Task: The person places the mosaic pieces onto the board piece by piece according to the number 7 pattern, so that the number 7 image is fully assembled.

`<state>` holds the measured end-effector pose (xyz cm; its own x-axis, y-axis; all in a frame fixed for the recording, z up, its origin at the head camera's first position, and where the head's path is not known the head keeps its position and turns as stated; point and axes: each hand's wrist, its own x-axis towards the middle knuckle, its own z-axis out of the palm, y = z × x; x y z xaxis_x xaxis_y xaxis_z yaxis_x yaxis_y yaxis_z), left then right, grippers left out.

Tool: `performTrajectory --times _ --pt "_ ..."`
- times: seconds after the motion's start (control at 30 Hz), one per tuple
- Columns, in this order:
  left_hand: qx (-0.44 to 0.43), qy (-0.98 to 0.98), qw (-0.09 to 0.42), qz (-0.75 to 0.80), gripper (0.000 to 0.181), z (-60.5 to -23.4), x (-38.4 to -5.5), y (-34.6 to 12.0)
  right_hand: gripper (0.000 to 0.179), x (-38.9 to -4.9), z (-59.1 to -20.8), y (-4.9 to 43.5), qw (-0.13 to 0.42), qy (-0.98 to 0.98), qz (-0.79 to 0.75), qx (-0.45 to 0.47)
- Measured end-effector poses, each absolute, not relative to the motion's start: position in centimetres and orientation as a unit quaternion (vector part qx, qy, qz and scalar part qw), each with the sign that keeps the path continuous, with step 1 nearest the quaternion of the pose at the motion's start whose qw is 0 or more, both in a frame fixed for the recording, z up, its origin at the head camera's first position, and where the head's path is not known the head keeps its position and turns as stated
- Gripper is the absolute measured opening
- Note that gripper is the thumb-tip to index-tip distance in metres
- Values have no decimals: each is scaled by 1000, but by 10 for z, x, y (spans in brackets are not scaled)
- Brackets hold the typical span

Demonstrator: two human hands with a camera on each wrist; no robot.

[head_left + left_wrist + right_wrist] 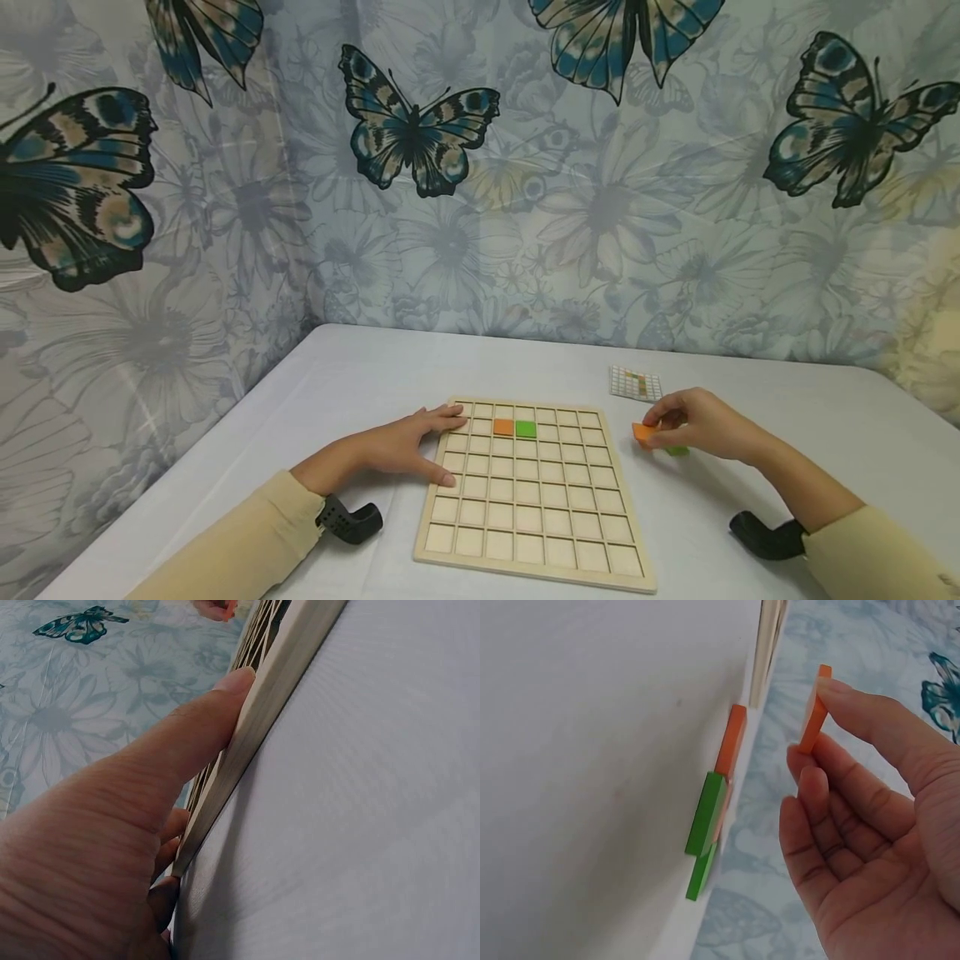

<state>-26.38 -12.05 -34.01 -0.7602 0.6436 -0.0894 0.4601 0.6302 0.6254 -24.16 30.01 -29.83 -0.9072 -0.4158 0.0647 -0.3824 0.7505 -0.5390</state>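
Note:
A square wooden grid board point(536, 577) lies on the table, with an orange tile point(503, 427) and a green tile point(526, 429) side by side in its upper rows. My left hand point(397, 443) rests spread on the board's left edge, thumb point(214, 712) and fingertips touching the frame. To the right of the board, my right hand point(705, 425) pinches a thin orange tile point(814, 712) between thumb and fingers, off the table. Beneath it on the table lie loose tiles: an orange one point(731, 740), a green one point(706, 814) and another green one point(701, 877), partly overlapping in view.
A small card point(635, 382) printed with a coloured grid lies behind the board, towards the right. The white tablecloth point(375, 358) reaches back to a butterfly-patterned cloth wall point(465, 275). A black wrist device point(351, 521) sits at each sleeve.

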Motion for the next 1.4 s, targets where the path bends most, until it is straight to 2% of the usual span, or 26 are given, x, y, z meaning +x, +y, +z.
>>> performTrajectory --times 1.07,1.4 --pt "309 888 160 302 85 -340 -264 -118 20 -272 -291 232 44 922 -295 -249" --pt "307 889 157 302 85 -341 -264 -118 21 -280 -294 214 59 913 -294 -276"
